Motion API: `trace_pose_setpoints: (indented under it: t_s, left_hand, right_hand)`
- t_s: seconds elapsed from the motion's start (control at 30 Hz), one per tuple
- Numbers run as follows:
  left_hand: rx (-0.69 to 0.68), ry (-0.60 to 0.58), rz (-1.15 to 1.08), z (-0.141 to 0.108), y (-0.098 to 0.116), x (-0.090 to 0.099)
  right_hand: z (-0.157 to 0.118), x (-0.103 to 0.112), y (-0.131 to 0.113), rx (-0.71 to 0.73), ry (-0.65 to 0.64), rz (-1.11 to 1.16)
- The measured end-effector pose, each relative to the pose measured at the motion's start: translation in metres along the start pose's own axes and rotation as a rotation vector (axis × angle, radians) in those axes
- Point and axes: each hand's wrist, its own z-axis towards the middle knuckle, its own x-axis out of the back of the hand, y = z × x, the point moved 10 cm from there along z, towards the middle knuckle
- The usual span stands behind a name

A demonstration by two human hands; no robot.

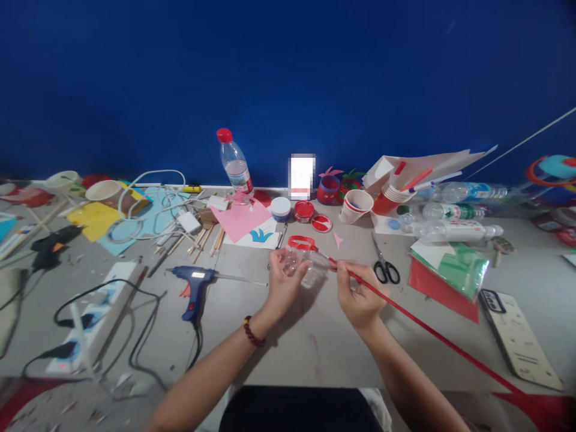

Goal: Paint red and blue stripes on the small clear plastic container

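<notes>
My left hand [287, 281] is closed around a piece of clear plastic bottle [315, 270], and part of that piece is hidden by my fingers. Its rim [301, 242] carries a band of red paint. In my right hand [361, 293] is a paintbrush with a long red handle [432, 329], pinched near the bristle end. The brush tip points at the painted rim; whether it touches I cannot tell. Just beyond my hands stand an open jar of red paint [304, 210] and its red-smeared lid [321, 224]. A white-lidded jar [281, 209] is beside them.
Left of my hands lies a blue glue gun [193, 285], with a power strip [96, 318] and cables further left. Black-handled scissors [386, 270], a phone [519, 339] and several plastic bottles [454, 230] are on the right. A red-capped bottle [234, 165] stands near the blue wall.
</notes>
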Motion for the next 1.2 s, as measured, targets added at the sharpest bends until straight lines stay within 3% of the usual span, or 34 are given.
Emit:
trace_pose_setpoints:
  t_s: [0.23, 0.6, 0.97, 1.2]
  left_hand:
    - [-0.007, -0.036, -0.074, 0.002, 0.007, -0.004]
    - [0.031, -0.158, -0.107, -0.003, 0.005, -0.021]
    - [0.025, -0.139, -0.099, -0.004, 0.007, -0.019]
    - [0.034, -0.060, -0.146, 0.004, -0.001, -0.009]
  right_hand:
    - [-0.005, 0.006, 0.013, -0.061, 0.036, 0.070]
    - [-0.012, -0.003, 0.015, -0.148, 0.017, 0.217]
    - [-0.006, -0.006, 0.005, -0.048, -0.019, 0.178]
    - [-0.007, -0.004, 0.009, -0.031, -0.018, 0.105]
